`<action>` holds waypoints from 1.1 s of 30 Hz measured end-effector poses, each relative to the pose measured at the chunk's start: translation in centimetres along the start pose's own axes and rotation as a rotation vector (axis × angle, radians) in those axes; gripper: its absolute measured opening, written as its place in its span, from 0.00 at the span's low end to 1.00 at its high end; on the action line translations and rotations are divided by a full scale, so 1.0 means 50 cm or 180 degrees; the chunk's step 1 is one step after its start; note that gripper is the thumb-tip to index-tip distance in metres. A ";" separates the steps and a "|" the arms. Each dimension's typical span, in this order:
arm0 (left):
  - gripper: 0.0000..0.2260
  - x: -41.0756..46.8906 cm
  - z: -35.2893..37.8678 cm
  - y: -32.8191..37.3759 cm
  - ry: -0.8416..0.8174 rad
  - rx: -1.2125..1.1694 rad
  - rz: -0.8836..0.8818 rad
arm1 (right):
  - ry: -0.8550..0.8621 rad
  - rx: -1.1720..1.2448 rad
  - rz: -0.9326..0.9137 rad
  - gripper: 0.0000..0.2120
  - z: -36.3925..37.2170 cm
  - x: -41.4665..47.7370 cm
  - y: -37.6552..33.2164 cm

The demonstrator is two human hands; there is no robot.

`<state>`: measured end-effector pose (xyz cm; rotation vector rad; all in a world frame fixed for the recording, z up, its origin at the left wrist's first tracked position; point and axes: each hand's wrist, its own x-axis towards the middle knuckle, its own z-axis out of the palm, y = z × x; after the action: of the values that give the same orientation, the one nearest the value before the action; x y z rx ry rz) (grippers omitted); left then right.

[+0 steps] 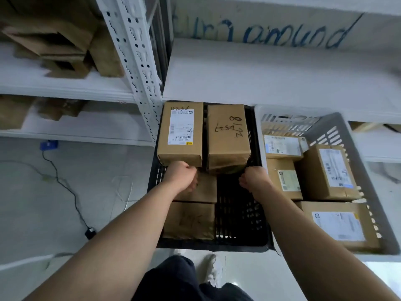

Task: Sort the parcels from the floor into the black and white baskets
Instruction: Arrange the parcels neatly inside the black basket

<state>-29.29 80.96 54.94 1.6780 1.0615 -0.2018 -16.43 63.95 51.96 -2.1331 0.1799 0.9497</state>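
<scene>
A black basket [240, 222] stands on the floor under the shelf and holds several brown cardboard parcels. At its far end, a parcel with a white label [180, 133] and a parcel with handwriting on top [227, 135] lie side by side, higher than two parcels [191, 220] nearer me. My left hand [181, 175] is curled at the near bottom edge of the labelled parcel. My right hand [253, 178] is curled at the near bottom edge of the handwritten parcel, fingertips hidden under it. The white basket [355, 153] to the right holds several labelled parcels.
White metal shelving [138, 61] rises right behind the baskets, and its shelf board [260, 79] overhangs their far ends. Flattened cardboard lies on the left shelves. A black cable and adapter [90, 232] trail over the grey floor at left. My legs and shoe [212, 270] are below.
</scene>
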 end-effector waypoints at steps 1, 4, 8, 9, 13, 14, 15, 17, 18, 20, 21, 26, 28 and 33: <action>0.11 -0.005 -0.002 0.027 0.0109 -0.0113 0.0161 | 0.0132 0.0040 -0.0113 0.18 -0.015 -0.012 -0.027; 0.09 -0.008 -0.003 0.089 0.0489 -0.0064 0.0628 | 0.0364 0.0193 -0.0424 0.20 -0.046 -0.024 -0.087; 0.09 0.012 0.009 0.140 0.0324 0.0221 0.0603 | 0.0217 0.0392 -0.0525 0.22 -0.054 -0.027 -0.128; 0.11 0.021 0.015 0.146 0.0234 0.0230 0.0577 | 0.0173 0.0436 -0.0507 0.22 -0.054 -0.029 -0.135; 0.20 0.039 0.024 0.165 0.0073 0.0222 0.0317 | 0.0031 0.0570 -0.0447 0.13 -0.057 -0.024 -0.143; 0.22 0.037 0.023 0.169 0.0069 0.0154 0.0226 | 0.0018 0.0636 -0.0446 0.11 -0.060 -0.025 -0.143; 0.23 0.041 0.023 0.168 0.0085 0.0088 0.0176 | -0.0034 0.0708 -0.0439 0.11 -0.063 -0.029 -0.143; 0.21 0.039 0.022 0.168 0.0092 -0.0027 0.0145 | -0.0113 0.0806 -0.0446 0.14 -0.069 -0.029 -0.136; 0.20 0.036 0.022 0.169 0.0089 -0.0105 0.0141 | -0.0125 0.0829 -0.0476 0.15 -0.072 -0.034 -0.135; 0.19 0.031 0.024 0.168 0.0103 -0.0374 0.0137 | -0.0171 0.0979 -0.0473 0.15 -0.081 -0.039 -0.132; 0.19 0.027 0.027 0.166 0.0128 -0.0500 0.0137 | -0.0235 0.1059 -0.0449 0.15 -0.087 -0.047 -0.133; 0.08 -0.006 0.046 0.156 -0.0005 -0.1168 -0.0102 | -0.0390 0.1098 -0.0409 0.16 -0.111 -0.068 -0.093; 0.11 -0.025 0.049 0.147 -0.0161 -0.1192 -0.0184 | -0.0507 0.1098 -0.0379 0.17 -0.118 -0.079 -0.071; 0.20 -0.078 0.059 0.120 -0.0282 -0.0771 -0.0117 | -0.0893 0.0598 -0.0348 0.20 -0.158 -0.107 -0.031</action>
<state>-26.16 76.32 60.25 1.4207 1.0089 -0.1626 -15.08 58.53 59.84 -1.7988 0.0112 1.1092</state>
